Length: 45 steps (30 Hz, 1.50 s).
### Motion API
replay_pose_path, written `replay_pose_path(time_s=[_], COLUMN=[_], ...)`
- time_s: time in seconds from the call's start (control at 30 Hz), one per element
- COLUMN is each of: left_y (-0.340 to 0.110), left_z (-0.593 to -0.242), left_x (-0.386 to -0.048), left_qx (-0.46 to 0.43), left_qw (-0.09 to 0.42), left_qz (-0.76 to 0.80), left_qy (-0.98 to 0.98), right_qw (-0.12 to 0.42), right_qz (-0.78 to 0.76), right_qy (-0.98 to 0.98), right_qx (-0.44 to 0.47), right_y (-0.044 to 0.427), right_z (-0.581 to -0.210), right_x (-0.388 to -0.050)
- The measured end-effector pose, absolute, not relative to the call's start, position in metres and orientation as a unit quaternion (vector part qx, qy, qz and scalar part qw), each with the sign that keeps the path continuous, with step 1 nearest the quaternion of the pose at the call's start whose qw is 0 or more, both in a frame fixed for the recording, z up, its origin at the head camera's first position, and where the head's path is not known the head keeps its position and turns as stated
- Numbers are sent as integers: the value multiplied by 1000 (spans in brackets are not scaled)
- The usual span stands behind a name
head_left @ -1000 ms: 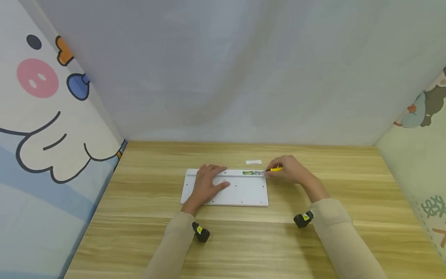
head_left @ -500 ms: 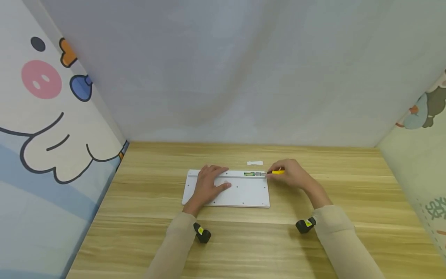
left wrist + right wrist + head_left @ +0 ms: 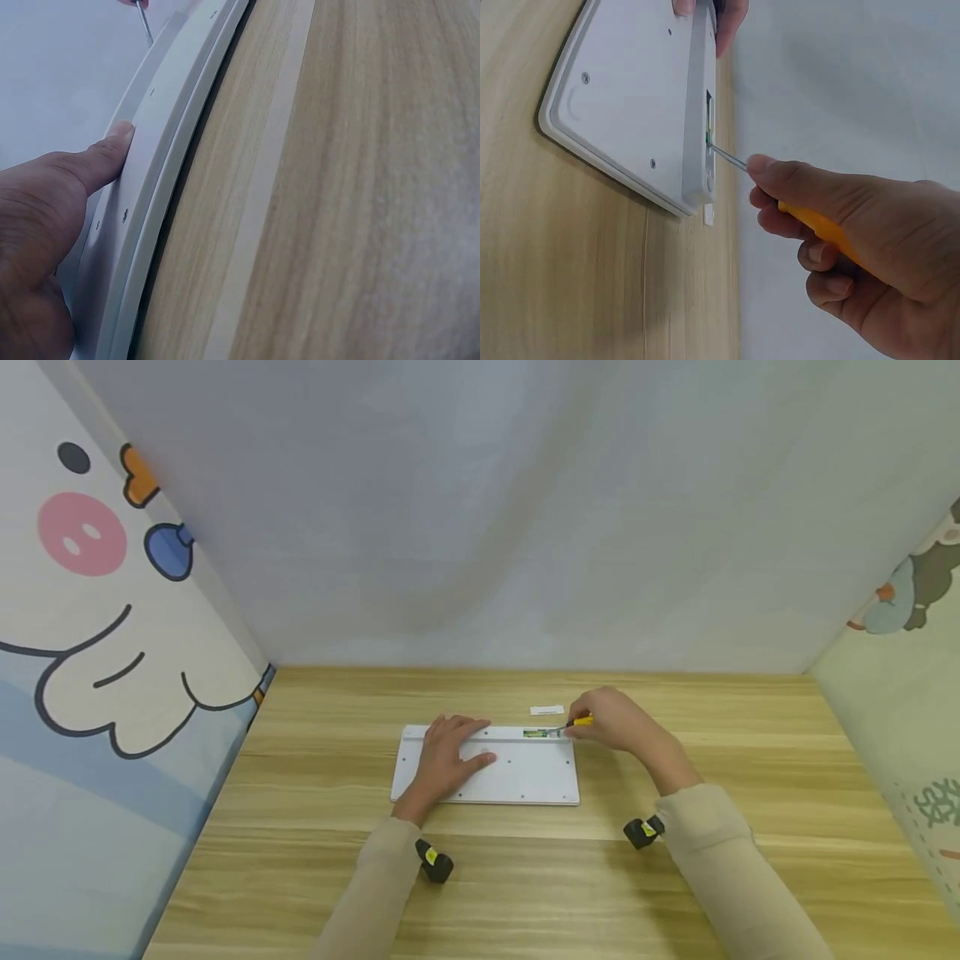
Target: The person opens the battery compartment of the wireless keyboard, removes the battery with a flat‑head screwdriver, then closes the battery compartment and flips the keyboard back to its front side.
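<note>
A white keyboard [image 3: 525, 777] lies on the table with its screw-dotted underside up. At its far right, a slot [image 3: 542, 733] is uncovered and a green battery [image 3: 534, 733] shows inside. My left hand [image 3: 446, 758] rests on the keyboard's left half with fingers spread, the thumb [image 3: 111, 156] pressing its underside. My right hand [image 3: 611, 718] grips a screwdriver by its yellow-orange handle [image 3: 821, 229]. The thin metal shaft [image 3: 730, 157] slants down to the slot, its tip at the green inside it. Whether the tip touches the battery cannot be seen.
A small white cover strip [image 3: 547, 710] lies just behind the keyboard near the slot. The wood-grain table [image 3: 525, 877] ends at a pale cloth wall [image 3: 487, 568], with printed panels on both sides. A black wrist camera [image 3: 435, 864] hangs by each sleeve.
My right hand has shifted left and slightly away from me, bringing the screwdriver further over the slot, so more of the battery shows. The left hand and keyboard have stayed put.
</note>
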<state>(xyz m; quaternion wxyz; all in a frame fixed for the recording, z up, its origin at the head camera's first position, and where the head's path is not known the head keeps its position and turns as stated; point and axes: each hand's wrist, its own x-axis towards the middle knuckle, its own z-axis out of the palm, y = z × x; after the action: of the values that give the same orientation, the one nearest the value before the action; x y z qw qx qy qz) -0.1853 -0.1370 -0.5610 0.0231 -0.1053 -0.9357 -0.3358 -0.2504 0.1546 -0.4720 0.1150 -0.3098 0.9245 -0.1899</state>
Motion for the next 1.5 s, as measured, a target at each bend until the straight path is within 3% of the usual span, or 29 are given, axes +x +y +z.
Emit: replay_pose_path(time_s=[0.67, 1.17, 1.5], left_y=[-139, -138, -136], left_z=[-563, -565, -563], left_x=[-187, -189, -190], left_qx=[-101, -94, -84], left_qw=[23, 20, 16], left_qz=[-333, -330, -328], left_qy=[-937, -939, -941], right_qw=[158, 95, 100], right_qz=[-268, -252, -236], right_qy=[914, 926, 924], right_qx=[-260, -264, -283], right_y=[174, 177, 174], right_z=[-500, -506, -503], right_x=[-255, -248, -254])
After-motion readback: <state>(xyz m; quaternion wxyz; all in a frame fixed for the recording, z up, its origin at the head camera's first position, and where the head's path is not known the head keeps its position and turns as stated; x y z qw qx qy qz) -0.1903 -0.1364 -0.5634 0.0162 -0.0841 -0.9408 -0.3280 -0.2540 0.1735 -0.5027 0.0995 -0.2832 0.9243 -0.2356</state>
